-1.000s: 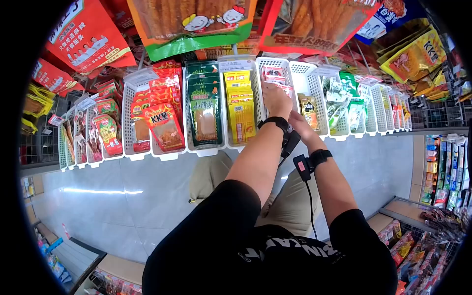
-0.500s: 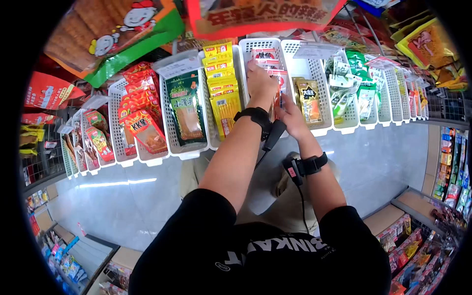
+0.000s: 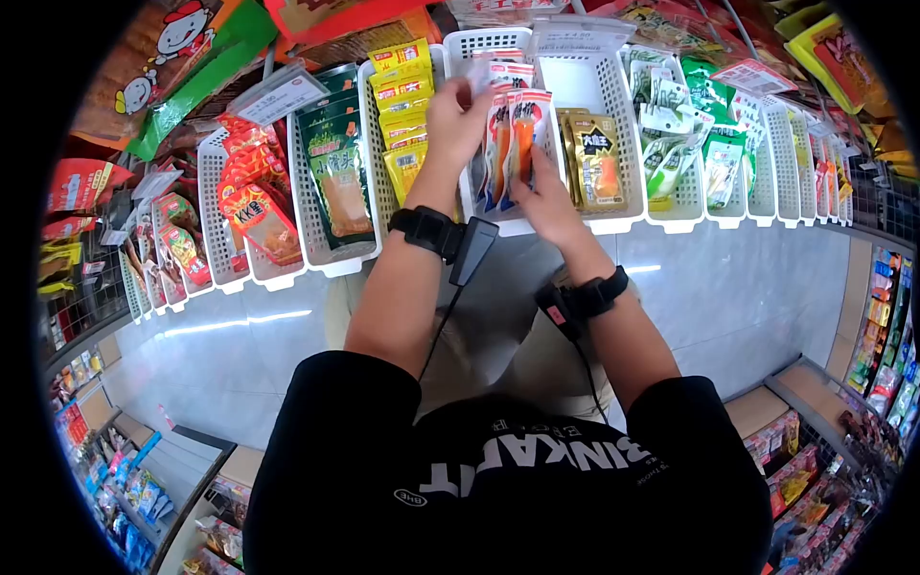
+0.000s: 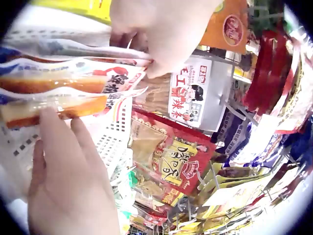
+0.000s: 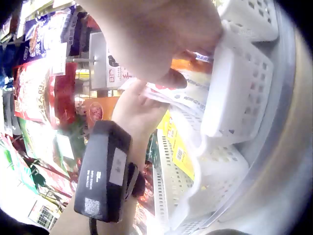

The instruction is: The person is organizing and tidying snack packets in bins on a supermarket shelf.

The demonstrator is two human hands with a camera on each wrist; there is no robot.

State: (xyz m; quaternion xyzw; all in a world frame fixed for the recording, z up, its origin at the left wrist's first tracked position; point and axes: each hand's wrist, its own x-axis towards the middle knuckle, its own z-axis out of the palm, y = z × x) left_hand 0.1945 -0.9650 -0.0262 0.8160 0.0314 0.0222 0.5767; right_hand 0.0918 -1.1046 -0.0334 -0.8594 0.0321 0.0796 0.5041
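In the head view, a white perforated basket [image 3: 513,229] holds several slim clear snack packets with red and white tops and orange, stick-like contents. My left hand [image 3: 455,125] pinches the upper edge of a packet behind the front ones, as the left wrist view shows at the packet's edge [image 4: 139,59]. Low on the front packet [image 3: 523,125] rest the fairly straight fingers of my right hand [image 3: 556,209], beside its right edge. A second packet [image 3: 497,144] leans just left of it. The right wrist view shows my right thumb [image 5: 175,78] close to the packets.
Gold-brown packets [image 3: 599,158] fill the front of the basket on the right. Yellow packets [image 3: 402,125] stand in the basket on the left, green ones [image 3: 335,182] beyond. Large bags [image 3: 182,57] hang above. A price card [image 3: 585,36] sits at the back of the row.
My left hand has moved back and left, uncovering the packets in front. The right hand has moved onto the front packet. The head view has shifted, so the baskets appear higher.
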